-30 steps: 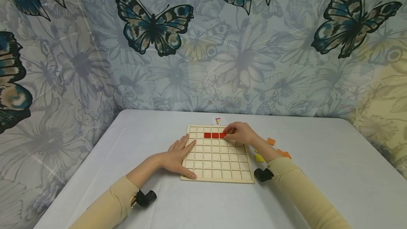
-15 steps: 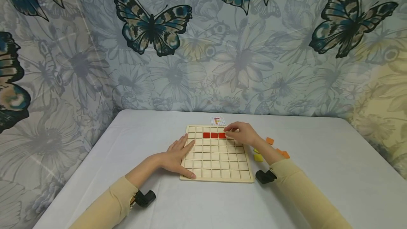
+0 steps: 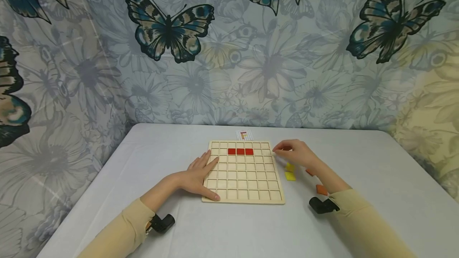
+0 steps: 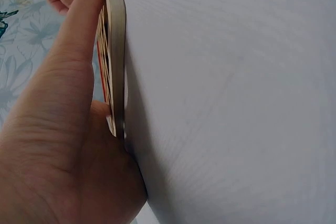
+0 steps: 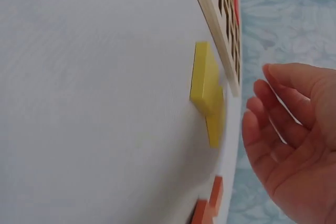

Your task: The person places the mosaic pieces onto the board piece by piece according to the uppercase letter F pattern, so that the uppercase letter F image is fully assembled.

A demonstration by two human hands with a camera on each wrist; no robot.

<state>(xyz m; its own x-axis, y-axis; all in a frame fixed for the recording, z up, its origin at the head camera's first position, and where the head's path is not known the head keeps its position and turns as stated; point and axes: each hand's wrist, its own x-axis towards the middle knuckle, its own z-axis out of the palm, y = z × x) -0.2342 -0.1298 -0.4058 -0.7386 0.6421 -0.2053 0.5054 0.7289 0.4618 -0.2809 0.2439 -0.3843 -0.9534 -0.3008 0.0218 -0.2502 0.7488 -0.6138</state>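
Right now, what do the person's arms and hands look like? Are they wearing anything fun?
The left sleeve and right sleeve are long, plain and pale yellowish-beige, with soft wrinkles. By the cuffs, the left camera and right camera are black and chunky, with rounded edges. The left hand and right hand are bare: no gloves or rings show.

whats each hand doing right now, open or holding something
Left hand: open, fingers spread, resting on the left side of the pale wooden square grid board.
Right hand: open, fingers loosely curled, holding nothing.
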